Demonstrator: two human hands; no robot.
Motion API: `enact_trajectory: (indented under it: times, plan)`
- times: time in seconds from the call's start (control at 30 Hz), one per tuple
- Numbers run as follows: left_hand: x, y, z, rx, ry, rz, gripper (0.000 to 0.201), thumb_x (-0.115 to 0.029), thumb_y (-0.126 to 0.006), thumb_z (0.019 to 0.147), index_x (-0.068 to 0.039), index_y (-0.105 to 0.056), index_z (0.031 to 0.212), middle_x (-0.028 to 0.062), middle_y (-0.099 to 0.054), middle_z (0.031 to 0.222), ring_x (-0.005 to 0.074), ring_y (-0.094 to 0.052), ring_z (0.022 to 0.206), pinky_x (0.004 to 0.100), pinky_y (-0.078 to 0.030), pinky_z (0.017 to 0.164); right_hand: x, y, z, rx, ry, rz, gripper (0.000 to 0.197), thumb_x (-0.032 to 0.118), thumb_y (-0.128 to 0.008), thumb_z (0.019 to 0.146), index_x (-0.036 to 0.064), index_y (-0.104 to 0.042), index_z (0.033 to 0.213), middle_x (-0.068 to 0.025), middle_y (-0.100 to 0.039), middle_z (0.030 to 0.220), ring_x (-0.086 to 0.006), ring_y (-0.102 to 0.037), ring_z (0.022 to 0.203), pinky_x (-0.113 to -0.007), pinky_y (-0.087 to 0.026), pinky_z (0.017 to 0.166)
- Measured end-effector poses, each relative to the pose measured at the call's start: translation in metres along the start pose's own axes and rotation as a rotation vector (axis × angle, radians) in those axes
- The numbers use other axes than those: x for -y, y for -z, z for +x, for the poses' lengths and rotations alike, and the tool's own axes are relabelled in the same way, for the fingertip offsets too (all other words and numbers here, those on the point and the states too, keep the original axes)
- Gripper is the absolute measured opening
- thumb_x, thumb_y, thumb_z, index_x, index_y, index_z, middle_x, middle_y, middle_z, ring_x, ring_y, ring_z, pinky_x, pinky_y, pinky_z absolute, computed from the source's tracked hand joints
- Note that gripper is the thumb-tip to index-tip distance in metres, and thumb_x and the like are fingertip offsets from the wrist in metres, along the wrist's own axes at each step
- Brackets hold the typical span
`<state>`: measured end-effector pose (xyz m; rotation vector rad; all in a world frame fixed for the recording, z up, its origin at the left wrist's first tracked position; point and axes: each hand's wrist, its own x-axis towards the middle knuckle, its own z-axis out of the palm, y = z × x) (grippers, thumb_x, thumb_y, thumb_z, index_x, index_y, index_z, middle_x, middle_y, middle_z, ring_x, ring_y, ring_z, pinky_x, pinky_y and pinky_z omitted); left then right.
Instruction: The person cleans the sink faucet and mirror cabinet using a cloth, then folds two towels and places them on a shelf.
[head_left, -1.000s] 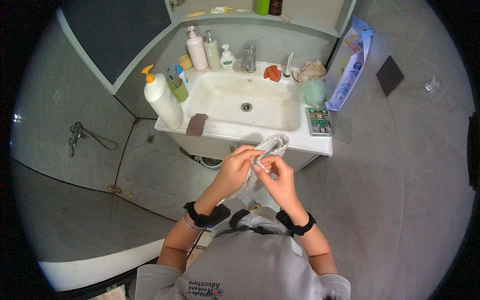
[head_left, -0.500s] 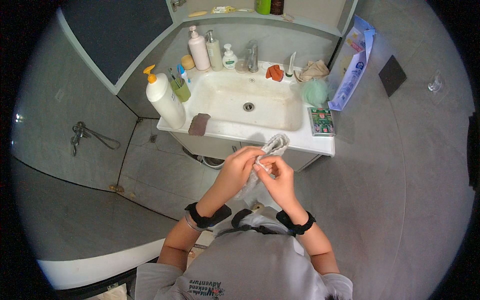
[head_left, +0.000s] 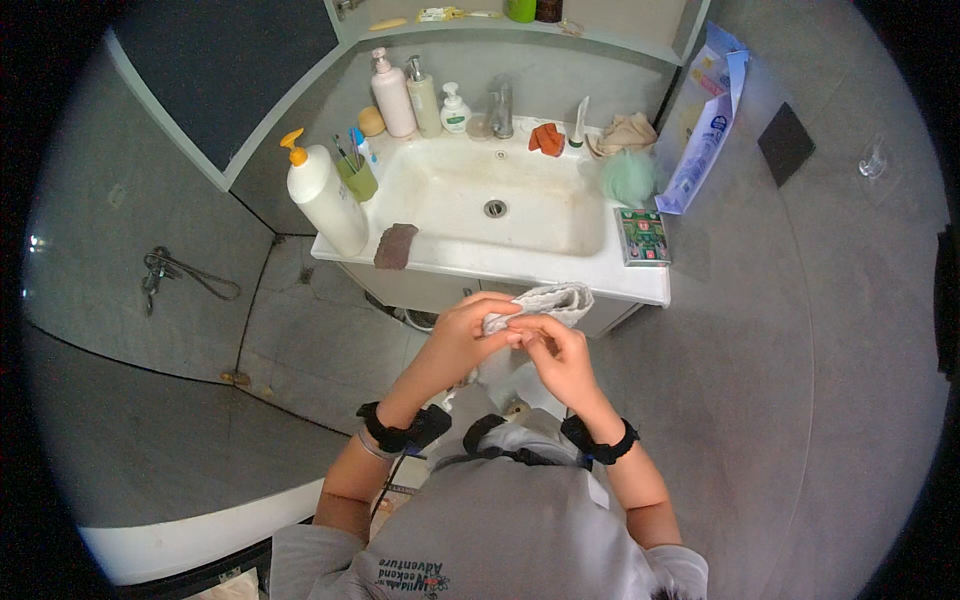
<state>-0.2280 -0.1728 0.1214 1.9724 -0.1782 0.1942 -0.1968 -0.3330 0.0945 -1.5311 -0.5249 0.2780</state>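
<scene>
A white, textured cloth point(head_left: 556, 301), folded into a loop at its far right end, is held up in front of the washbasin's front edge. My left hand point(head_left: 468, 330) grips its left end between thumb and fingers. My right hand point(head_left: 561, 358) is closed, its fingertips pinched at the cloth's near edge, close to my left fingertips. Part of the cloth is hidden behind my fingers. Beyond it, a brown scalloped cloth point(head_left: 396, 246) hangs over the basin's front rim.
Behind my hands is a white washbasin point(head_left: 470, 262) with a faucet point(head_left: 503, 105). A large pump bottle point(head_left: 328, 203) and a green toothbrush cup point(head_left: 357, 181) stand left. An orange cloth point(head_left: 547, 140), green bath puff point(head_left: 630, 178), patterned box point(head_left: 643, 238) and blue package point(head_left: 700, 150) are right.
The cloth has turned from a steep slant to lying nearly level, pointing right, and its hanging lower part no longer shows below my hands. Both hands still grip it.
</scene>
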Motion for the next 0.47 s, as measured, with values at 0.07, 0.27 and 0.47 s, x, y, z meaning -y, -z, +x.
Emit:
enact_trajectory:
  times: [0.07, 0.27, 0.47]
  plan:
    - [0.0, 0.006, -0.002, 0.063, 0.057, 0.012, 0.029, -0.007, -0.065, 0.077, -0.005, -0.06, 0.105, 0.0039, -0.059, 0.104, 0.0049, -0.051, 0.069, 0.0195, -0.04, 0.053, 0.007, 0.003, -0.001, 0.06, 0.015, -0.034, 0.017, 0.001, -0.049, 0.083, 0.001, -0.06, 0.097, -0.0097, -0.064, 0.086, -0.0111, -0.06, 0.075, -0.025, -0.047, 0.066]
    - [0.003, 0.006, -0.006, 0.084, 0.007, 0.029, 0.026, -0.003, -0.063, 0.077, -0.007, -0.062, 0.102, 0.0035, -0.06, 0.105, 0.007, -0.055, 0.074, 0.0195, -0.044, 0.056, 0.006, 0.029, 0.002, 0.013, 0.088, -0.195, 0.015, 0.004, -0.053, 0.082, 0.0023, -0.061, 0.095, -0.0077, -0.062, 0.081, -0.0119, -0.055, 0.063, -0.025, -0.045, 0.06]
    - [0.0, 0.011, -0.008, 0.091, 0.054, 0.033, 0.024, -0.001, -0.06, 0.078, -0.008, -0.064, 0.101, 0.0049, -0.06, 0.107, 0.0117, -0.059, 0.084, 0.0212, -0.049, 0.063, 0.029, 0.054, 0.009, 0.232, 0.028, -0.539, 0.016, 0.009, -0.056, 0.083, 0.0025, -0.059, 0.097, -0.0076, -0.06, 0.089, -0.0158, -0.05, 0.06, -0.025, -0.041, 0.055]
